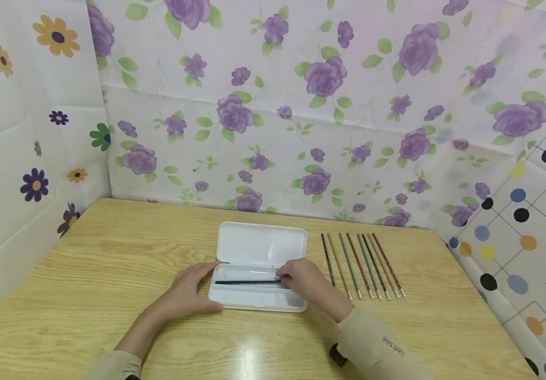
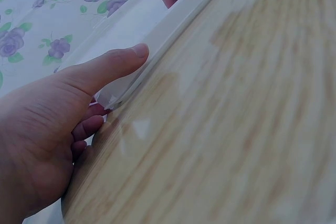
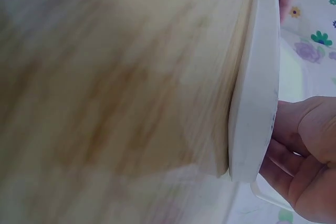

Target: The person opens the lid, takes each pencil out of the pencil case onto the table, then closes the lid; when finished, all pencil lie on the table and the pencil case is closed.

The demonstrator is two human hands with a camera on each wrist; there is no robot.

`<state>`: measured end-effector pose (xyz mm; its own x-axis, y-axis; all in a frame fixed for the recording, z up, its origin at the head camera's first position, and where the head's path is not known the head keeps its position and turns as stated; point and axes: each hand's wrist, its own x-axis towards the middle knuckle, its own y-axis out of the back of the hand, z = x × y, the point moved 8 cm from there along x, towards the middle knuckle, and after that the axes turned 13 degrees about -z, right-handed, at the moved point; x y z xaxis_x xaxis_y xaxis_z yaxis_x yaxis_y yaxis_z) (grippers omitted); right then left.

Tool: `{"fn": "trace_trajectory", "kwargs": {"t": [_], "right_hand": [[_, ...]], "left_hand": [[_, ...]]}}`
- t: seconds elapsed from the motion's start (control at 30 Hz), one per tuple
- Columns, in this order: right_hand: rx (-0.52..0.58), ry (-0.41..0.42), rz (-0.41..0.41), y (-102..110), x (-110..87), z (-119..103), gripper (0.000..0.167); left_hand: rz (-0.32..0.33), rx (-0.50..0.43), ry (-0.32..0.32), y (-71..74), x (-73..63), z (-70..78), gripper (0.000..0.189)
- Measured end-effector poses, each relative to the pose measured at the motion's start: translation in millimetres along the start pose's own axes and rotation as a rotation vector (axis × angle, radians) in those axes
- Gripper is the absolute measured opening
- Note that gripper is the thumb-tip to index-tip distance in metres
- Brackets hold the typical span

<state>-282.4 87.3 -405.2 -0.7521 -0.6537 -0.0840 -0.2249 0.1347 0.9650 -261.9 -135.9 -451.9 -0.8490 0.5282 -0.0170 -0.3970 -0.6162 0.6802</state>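
A white hinged pencil case (image 1: 261, 307) lies open on the table, its lid (image 1: 261, 244) tipped back toward the wall. My left hand (image 1: 185, 295) holds the case's left end, thumb at the front corner and fingertips near the hinge corner; the left wrist view shows that thumb (image 2: 123, 61) against the case's side. Inside the tray lies a dark pencil (image 1: 246, 282), running left to right. My right hand (image 1: 303, 279) has its fingers at the pencil's right end and appears to pinch it. In the right wrist view the case wall (image 3: 257, 87) hides those fingertips.
Right of the case, several pencils (image 1: 359, 264) in dark, yellow, green and red lie side by side, white eraser ends toward me. A small black object (image 1: 337, 355) shows beside the right sleeve. Flowered cloth (image 1: 273, 132) hangs behind the wooden table (image 1: 159, 232).
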Motion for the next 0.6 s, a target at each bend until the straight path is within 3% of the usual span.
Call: {"fn": "trace_trajectory", "kwargs": {"t": [0.2,0.6], "right_hand": [[-0.056,0.014,-0.020,-3.4,2.7,-1.7,0.010],[-0.045,0.034,0.007,2.9,-0.1,-2.4,0.015]], "left_hand": [[-0.001,-0.003,0.001,0.3,-0.5,-0.2,0.098],[0.003,-0.005,-0.019,0.6,-0.5,1.1,0.097]]}}
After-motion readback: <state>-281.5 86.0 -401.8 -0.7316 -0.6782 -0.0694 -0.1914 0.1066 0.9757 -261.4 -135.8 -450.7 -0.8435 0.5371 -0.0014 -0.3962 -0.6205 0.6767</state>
